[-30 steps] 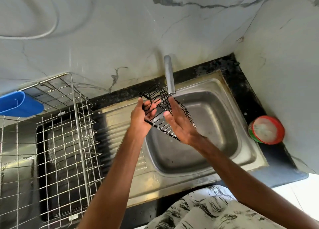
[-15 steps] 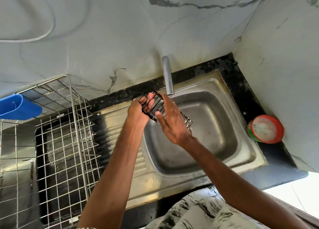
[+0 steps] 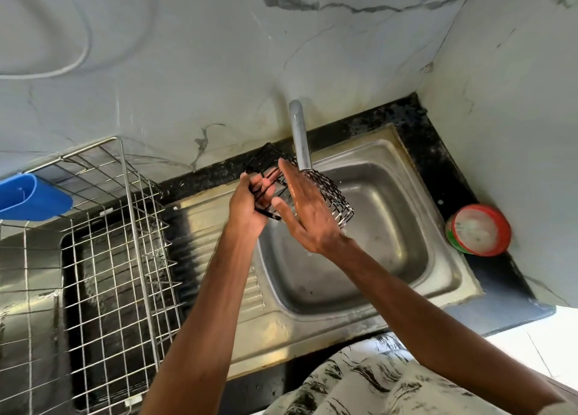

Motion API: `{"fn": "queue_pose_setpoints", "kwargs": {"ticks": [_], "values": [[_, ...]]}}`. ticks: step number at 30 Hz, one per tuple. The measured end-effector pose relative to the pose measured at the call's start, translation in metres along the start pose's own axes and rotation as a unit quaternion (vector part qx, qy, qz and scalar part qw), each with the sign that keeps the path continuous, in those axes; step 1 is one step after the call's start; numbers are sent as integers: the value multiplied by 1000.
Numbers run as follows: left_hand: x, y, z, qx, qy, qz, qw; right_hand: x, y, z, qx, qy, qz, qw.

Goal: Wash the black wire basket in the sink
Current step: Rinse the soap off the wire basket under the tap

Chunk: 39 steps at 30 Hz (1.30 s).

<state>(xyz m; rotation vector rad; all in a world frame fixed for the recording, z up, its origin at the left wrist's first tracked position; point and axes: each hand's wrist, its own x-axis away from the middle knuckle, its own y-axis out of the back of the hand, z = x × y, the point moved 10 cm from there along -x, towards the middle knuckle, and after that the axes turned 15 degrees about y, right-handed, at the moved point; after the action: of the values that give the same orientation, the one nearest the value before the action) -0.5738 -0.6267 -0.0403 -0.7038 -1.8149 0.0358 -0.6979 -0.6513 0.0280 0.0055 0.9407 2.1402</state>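
Black wire basket (image 3: 325, 192), blue tub (image 3: 28, 199), red-rimmed container (image 3: 478, 230), steel-grey sink (image 3: 391, 227).

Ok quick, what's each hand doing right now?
Left hand: closed, fingers curled round one end of the black wire basket, holding it.
Right hand: open, straight fingers lying flat against the basket.

Far wall (image 3: 187, 55): pale grey marble-look finish w/ dark veins (image 3: 297, 3), brightly lit. Right wall (image 3: 516, 102) has the same finish & meets it in a corner. White cable (image 3: 84, 39) loops across far wall at top left, soft shadow beside it. Desk (image 3: 434, 155) is black speckled stone along both walls. Steel wire rack (image 3: 122, 227) stands at left, blue plastic holder (image 3: 31, 202) on its far-left rim. Red round tub (image 3: 478, 230) sits by right wall. Pale tiled floor (image 3: 531, 342) shows near right.
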Motion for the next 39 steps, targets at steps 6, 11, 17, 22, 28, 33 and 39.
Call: {"fn": "queue_pose_setpoints", "kwargs": {"ticks": [6, 11, 17, 22, 28, 33, 39], "values": [[-1, 5, -5, -34, -18, 36, 999, 55, 2, -68, 50, -129, -21, 990], [-7, -6, 3, -83, -9, 70, 994, 8, -6, 13, 62, 28, 13, 998], [-13, 2, 4, -72, 4, 37, 997, 11, -10, 0, 129, 60, 37, 989], [-23, 11, 5, -6, 12, 44, 999, 65, -3, -75, 157, -100, 71, 980], [-26, 12, 7, -38, 23, 35, 998, 18, -28, 7, 129, -1, 100, 987], [-22, 14, 3, -13, 27, 49, 998, 20, -29, -4, 183, 15, 98, 978], [-22, 23, 0, 15, 27, 55, 998, 88, -5, -101, 158, -137, 98, 973]]}}
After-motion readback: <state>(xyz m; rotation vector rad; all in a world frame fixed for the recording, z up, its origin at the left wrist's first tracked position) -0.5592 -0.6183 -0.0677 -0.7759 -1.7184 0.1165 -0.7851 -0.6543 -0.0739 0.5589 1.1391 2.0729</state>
